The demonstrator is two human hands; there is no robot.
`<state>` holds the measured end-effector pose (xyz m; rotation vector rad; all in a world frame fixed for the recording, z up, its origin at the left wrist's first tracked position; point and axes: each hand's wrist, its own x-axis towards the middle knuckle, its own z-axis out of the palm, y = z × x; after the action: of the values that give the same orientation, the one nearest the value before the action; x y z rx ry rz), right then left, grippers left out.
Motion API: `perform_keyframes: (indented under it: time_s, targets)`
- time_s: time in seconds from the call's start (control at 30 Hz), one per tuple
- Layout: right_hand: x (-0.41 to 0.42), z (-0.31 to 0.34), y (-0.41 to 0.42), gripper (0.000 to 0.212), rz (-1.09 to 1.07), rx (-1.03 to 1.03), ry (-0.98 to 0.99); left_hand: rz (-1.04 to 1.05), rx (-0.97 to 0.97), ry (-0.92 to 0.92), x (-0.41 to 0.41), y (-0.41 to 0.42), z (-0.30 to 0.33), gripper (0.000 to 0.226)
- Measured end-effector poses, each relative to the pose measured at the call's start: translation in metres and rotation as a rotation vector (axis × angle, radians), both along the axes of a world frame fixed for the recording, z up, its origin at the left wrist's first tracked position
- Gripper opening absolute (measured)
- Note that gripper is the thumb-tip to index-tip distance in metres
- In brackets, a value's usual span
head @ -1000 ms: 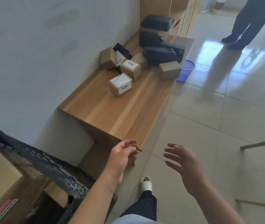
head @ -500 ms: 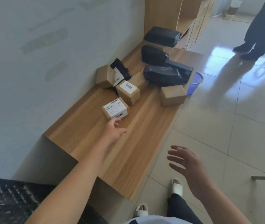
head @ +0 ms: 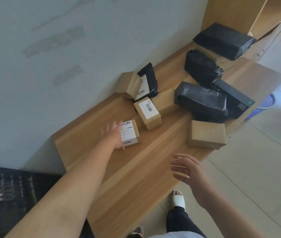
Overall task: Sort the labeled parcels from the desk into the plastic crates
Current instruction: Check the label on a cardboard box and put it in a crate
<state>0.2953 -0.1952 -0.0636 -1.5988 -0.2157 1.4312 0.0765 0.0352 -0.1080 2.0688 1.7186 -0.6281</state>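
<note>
**Left hand reaches the nearest labelled box**

Since half a second ago, the left hand has travelled forward and now lies against the near cardboard parcel on the wooden desk, fingers spread, thumb beneath its front edge. The right hand hovers loose and empty over the desk edge. Glossy black plastic-wrapped parcels sit behind plain, matte, square-cornered boxes.

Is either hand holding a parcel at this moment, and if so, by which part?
Nothing is held yet. The left hand lies open against the near labeled box's left side, fingers spread, not closed. The right hand hovers open above the desk edge.
</note>
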Motion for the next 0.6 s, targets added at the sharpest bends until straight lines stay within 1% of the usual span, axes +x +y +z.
perform_keyframes:
  time_s: [0.17, 0.37, 0.5, 0.6]
  targets:
    - [0.039, -0.014, 0.032, 0.02, 0.117, -0.059, -0.004, 0.035, -0.027, 0.045, 0.014, 0.01, -0.008, 0.129]
    - [0.046, -0.024, 0.058, 0.018, 0.198, -0.112, -0.022, 0.038, 0.023, 0.081, 0.022, 0.014, -0.011, 0.114]
    - [0.036, -0.019, 0.062, 0.018, 0.229, -0.106, -0.038, 0.021, 0.044, 0.049, 0.014, 0.008, -0.012, 0.111]
    - [0.027, -0.012, 0.061, 0.021, 0.217, -0.089, -0.075, 0.012, 0.06, -0.005, 0.007, -0.01, 0.0, 0.109]
